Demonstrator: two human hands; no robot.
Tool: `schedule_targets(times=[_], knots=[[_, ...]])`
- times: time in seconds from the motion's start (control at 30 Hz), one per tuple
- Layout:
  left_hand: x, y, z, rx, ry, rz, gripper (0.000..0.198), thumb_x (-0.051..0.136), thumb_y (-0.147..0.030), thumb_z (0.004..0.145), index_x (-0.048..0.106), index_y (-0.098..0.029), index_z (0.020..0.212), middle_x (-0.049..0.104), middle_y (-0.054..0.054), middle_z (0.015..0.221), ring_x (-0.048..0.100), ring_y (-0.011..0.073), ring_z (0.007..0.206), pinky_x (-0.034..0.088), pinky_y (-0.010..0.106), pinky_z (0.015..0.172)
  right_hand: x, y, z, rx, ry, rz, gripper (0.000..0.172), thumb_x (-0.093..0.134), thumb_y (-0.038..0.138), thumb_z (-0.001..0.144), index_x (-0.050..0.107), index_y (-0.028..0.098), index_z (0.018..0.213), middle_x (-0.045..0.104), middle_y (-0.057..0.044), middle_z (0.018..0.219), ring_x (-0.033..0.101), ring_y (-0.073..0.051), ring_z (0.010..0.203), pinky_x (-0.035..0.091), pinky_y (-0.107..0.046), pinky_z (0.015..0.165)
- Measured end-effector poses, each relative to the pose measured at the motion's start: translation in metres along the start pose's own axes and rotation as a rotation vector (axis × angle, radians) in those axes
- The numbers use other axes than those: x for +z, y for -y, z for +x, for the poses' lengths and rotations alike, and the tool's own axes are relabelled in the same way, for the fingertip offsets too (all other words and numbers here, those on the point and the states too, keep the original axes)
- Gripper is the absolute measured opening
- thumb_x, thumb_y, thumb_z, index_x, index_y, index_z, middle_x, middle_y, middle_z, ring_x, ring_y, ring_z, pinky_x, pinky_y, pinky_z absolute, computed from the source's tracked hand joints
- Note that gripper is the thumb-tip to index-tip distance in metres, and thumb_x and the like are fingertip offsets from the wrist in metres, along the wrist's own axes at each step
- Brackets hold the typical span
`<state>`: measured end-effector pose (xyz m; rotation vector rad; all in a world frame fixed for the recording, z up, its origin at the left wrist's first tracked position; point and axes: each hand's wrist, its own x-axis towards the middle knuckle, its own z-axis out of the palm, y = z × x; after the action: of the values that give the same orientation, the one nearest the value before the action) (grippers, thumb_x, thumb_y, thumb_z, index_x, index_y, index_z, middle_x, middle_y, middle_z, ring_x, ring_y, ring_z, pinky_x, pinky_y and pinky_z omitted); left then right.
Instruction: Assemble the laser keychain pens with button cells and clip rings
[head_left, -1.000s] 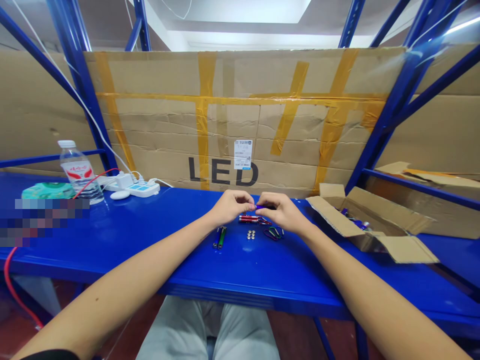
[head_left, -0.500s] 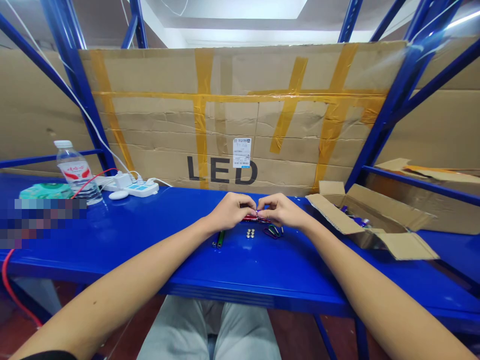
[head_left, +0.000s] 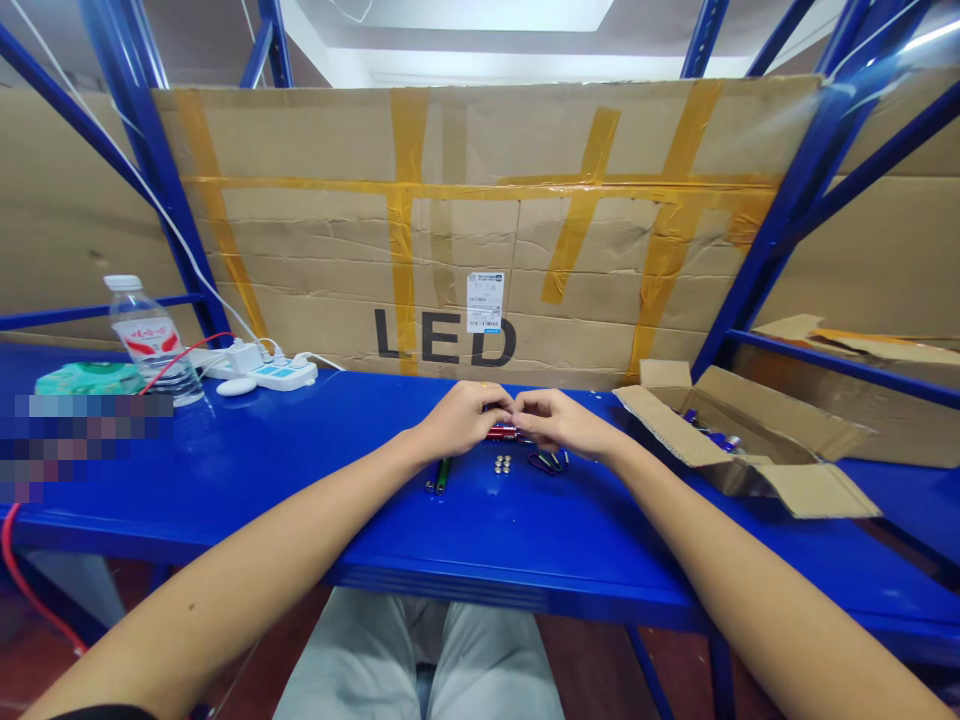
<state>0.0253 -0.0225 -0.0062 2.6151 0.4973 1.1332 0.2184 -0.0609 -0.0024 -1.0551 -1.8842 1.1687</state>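
Observation:
My left hand (head_left: 463, 415) and my right hand (head_left: 559, 420) meet fingertip to fingertip above the blue table. Both are closed in a pinch, and whatever lies between the fingers is too small or hidden to name. Just below the fingertips a shiny red metal tube (head_left: 501, 433) shows, partly covered by the hands. Several small silver button-like discs (head_left: 502, 464) sit in neat rows in front of it. By my left wrist lies a green tube (head_left: 444, 475) with a small metal piece (head_left: 430, 487) beside it. Several coloured carabiner-like clips (head_left: 550, 461) lie beneath my right hand.
An open cardboard box (head_left: 739, 430) with blue and purple parts stands at the right. On the left are a water bottle (head_left: 154, 345), a green packet (head_left: 88, 379) and a white power strip (head_left: 281, 374) with cables. A large cardboard sheet (head_left: 330, 250) walls off the back.
My fingertips have drawn closer together, and the small purple and silver bit seen between them is now hidden. The things on the table lie as before; the view has shifted slightly.

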Motion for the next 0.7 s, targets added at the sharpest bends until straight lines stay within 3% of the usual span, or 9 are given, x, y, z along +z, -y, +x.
schedule_targets(times=[0.13, 0.23, 0.53, 0.7], knots=[[0.0000, 0.0004, 0.0005, -0.076, -0.008, -0.060, 0.010, 0.060, -0.011, 0.081, 0.069, -0.016, 0.077, 0.070, 0.002, 0.078, 0.061, 0.0129, 0.072, 0.045, 0.025, 0.069, 0.0047, 0.0021, 0.0023, -0.145, -0.147, -0.116, 0.033, 0.077, 0.027, 0.062, 0.049, 0.019, 0.078, 0.054, 0.004, 0.072, 0.048, -0.010, 0.062, 0.037, -0.023, 0.054], [0.0003, 0.0004, 0.0008, -0.138, -0.038, -0.093, 0.008, 0.061, -0.012, 0.079, 0.068, -0.015, 0.076, 0.070, 0.002, 0.076, 0.060, 0.0134, 0.073, 0.045, 0.025, 0.069, 0.0063, -0.0016, 0.0042, -0.192, -0.197, -0.127, 0.025, 0.069, 0.021, 0.064, 0.048, 0.019, 0.077, 0.054, 0.003, 0.073, 0.051, -0.012, 0.065, 0.039, -0.025, 0.058], [0.0022, 0.0018, 0.0004, -0.173, -0.078, -0.126, 0.007, 0.061, -0.011, 0.078, 0.066, -0.015, 0.074, 0.069, 0.001, 0.076, 0.060, 0.0133, 0.074, 0.044, 0.025, 0.070, 0.0019, 0.0000, 0.0012, -0.354, -0.225, -0.364, 0.018, 0.065, 0.032, 0.078, 0.056, 0.017, 0.073, 0.057, -0.001, 0.075, 0.051, -0.014, 0.068, 0.041, -0.027, 0.062], [0.0043, 0.0031, -0.0006, -0.109, -0.088, -0.070, 0.008, 0.061, -0.010, 0.079, 0.066, -0.015, 0.076, 0.070, 0.001, 0.077, 0.061, 0.0131, 0.074, 0.045, 0.025, 0.071, -0.0001, 0.0011, 0.0001, -0.293, -0.216, -0.399, 0.025, 0.064, 0.040, 0.080, 0.057, 0.017, 0.073, 0.055, 0.000, 0.067, 0.047, -0.012, 0.059, 0.037, -0.026, 0.055]])
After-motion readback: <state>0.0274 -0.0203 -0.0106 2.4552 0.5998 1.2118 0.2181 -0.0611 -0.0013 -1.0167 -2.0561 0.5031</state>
